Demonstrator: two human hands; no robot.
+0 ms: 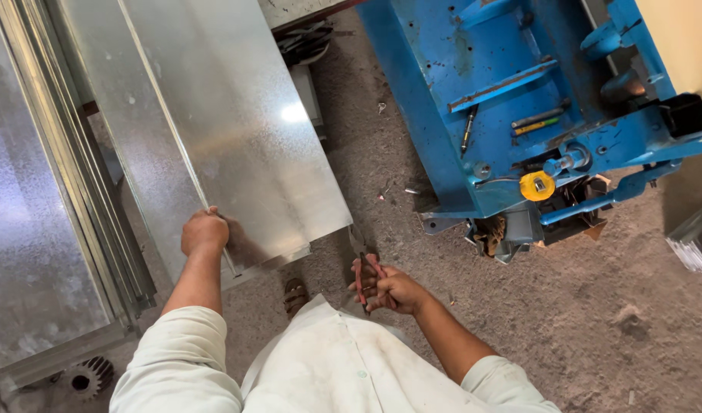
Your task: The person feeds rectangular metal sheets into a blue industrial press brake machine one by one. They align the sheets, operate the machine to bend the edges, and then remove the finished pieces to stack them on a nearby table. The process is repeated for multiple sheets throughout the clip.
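My left hand point(205, 232) grips the near edge of a shiny galvanised metal sheet point(236, 130) that has a folded ridge along its length. The sheet slopes away from me over the floor. My right hand point(385, 287) is closed around the red handles of metal snips point(364, 268), whose blades point toward the sheet's near right corner without touching it. My pale sleeves and shirt fill the bottom of the view, and a sandalled foot point(295, 295) shows below the sheet.
More galvanised sheets point(37, 229) are stacked at the left. A blue metal machine point(504, 99) with a yellow tape measure point(537, 186) on it stands at the upper right. A gear wheel point(87, 376) lies at the bottom left. The floor is dusty concrete point(596, 306).
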